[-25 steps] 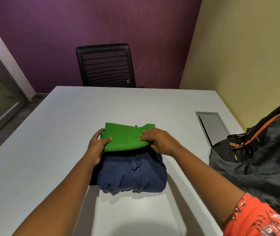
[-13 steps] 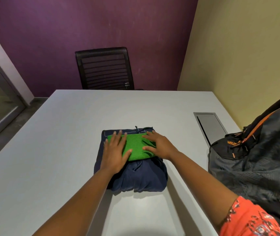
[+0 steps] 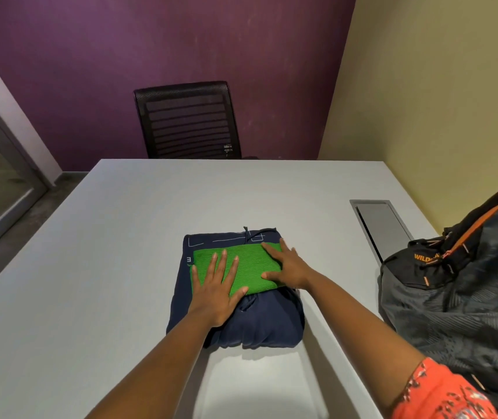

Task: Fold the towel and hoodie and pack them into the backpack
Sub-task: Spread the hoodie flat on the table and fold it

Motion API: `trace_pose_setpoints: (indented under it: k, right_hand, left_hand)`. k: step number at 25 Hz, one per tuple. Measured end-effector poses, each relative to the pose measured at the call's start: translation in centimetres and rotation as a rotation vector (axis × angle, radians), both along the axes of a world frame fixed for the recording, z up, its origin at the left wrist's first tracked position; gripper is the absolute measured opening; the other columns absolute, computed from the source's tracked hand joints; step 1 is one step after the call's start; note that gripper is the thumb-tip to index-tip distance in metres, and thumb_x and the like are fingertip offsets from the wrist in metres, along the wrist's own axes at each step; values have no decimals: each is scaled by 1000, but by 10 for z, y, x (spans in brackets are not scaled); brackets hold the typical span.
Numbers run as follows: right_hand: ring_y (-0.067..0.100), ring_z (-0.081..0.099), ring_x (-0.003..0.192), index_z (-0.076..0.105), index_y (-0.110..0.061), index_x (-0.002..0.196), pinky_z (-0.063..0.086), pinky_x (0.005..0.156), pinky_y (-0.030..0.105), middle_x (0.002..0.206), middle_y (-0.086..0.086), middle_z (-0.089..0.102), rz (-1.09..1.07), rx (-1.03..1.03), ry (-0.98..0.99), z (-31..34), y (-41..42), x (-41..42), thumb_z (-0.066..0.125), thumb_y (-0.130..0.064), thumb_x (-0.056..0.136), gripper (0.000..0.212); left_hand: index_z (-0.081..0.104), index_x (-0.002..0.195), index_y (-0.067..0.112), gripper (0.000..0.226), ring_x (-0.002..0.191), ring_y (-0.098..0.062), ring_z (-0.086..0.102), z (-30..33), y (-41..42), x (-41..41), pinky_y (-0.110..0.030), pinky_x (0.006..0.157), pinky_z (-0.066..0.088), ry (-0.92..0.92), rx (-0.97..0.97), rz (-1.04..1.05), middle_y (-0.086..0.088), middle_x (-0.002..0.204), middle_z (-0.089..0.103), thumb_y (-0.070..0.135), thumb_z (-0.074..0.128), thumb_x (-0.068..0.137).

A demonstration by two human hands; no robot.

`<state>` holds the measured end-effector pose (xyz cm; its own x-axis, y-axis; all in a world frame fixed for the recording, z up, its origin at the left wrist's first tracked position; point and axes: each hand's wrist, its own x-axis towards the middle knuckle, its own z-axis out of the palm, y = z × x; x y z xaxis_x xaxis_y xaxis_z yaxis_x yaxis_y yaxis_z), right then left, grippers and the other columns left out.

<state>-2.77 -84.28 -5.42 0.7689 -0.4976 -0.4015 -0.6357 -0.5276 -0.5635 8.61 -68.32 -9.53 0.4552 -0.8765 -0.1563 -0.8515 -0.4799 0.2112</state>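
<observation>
A folded navy hoodie (image 3: 259, 322) lies in the middle of the white table (image 3: 90, 267). On top of it sits a folded green towel (image 3: 249, 267). My left hand (image 3: 216, 290) lies flat on the towel's left half, fingers straight and spread. My right hand (image 3: 287, 267) presses the towel's right edge with straight fingers. A dark grey backpack (image 3: 459, 285) with orange trim stands at the table's right side, close to my right arm.
A black mesh chair (image 3: 185, 119) stands behind the table's far edge. A grey cable hatch (image 3: 382, 225) is set into the table between the hoodie and the backpack. A glass door is at the left, a yellow wall at the right.
The green towel was brought down onto the hoodie. My hands went from holding its edges to lying flat on top of it.
</observation>
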Motion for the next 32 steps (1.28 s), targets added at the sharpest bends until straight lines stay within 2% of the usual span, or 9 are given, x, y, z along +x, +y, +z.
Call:
trace_pose_setpoints:
  k: [2, 6, 15, 20, 23, 25, 27, 29, 32]
  right_hand:
    - [40, 9, 144, -6, -39, 147, 18, 118, 44, 156, 17, -14, -157, 175, 13, -8, 0, 2, 67, -31, 85, 96]
    - [30, 30, 139, -12, -34, 147, 30, 111, 43, 155, 8, 21, -265, 396, -30, -14, 1, 6, 66, -23, 86, 100]
    - [30, 41, 132, -13, -27, 148, 34, 111, 39, 148, 11, 37, -265, 284, -50, -20, 18, 37, 67, -30, 85, 102]
    - [34, 14, 144, -20, -33, 145, 21, 115, 50, 158, 14, -3, -136, 31, -48, -12, 43, 60, 64, -35, 86, 102]
    - [29, -10, 146, -2, -28, 150, 8, 116, 57, 157, 8, -16, 211, -472, -60, -5, 54, 67, 53, -24, 94, 79]
    - [26, -11, 146, 4, -20, 151, 3, 118, 52, 159, 8, -10, 412, -516, -61, -6, 56, 65, 42, -26, 98, 66]
    - [25, -16, 145, -5, -15, 150, -6, 117, 48, 157, 9, -17, 479, -449, 48, -11, 56, 59, 45, -50, 92, 84]
    - [26, -23, 143, -13, -13, 148, -11, 115, 48, 154, 9, -26, 564, -449, 130, -12, 53, 54, 60, -65, 74, 116]
    - [28, -26, 141, -18, -13, 147, -11, 115, 48, 153, 12, -28, 635, -507, 145, -17, 50, 55, 71, -61, 65, 130]
  left_hand:
    - [-32, 134, 26, 104, 123, -7, -49, -4, 2, 0, -50, 101, -26, -7, -7, 2, 3, 140, -41, 79, -40, 44]
    - [-30, 135, 21, 101, 129, -10, -42, -9, 5, 1, -50, 105, -24, -8, -33, 15, 4, 142, -39, 75, -41, 51]
    - [-23, 139, 30, 95, 134, -11, -35, -17, 15, 31, -48, 104, -23, -38, -82, 13, 5, 144, -34, 77, -34, 58]
    - [-25, 138, 25, 97, 133, -19, -31, -14, 33, 63, -49, 110, -15, -106, -29, 41, 5, 143, -35, 73, -39, 55]
    - [3, 148, 20, 76, 143, -26, 2, -15, 36, 66, -50, 114, -2, -219, -2, 38, -6, 156, 14, 62, -14, 87]
    - [11, 148, 19, 59, 137, -26, 26, -13, 32, 60, -48, 110, 8, -169, 6, -10, -8, 145, 41, 44, 16, 95]
    - [0, 149, 20, 66, 135, -25, 36, -16, 29, 55, -45, 109, 11, -85, -88, -44, -3, 145, 41, 37, 26, 91]
    - [-8, 148, 24, 63, 140, -18, 26, -19, 35, 54, -43, 110, 8, -103, -146, -61, 0, 150, 28, 42, 22, 96]
    - [-19, 142, 36, 77, 141, -6, -18, -25, 38, 58, -39, 113, -17, -74, -164, -118, 8, 155, -5, 77, 9, 83]
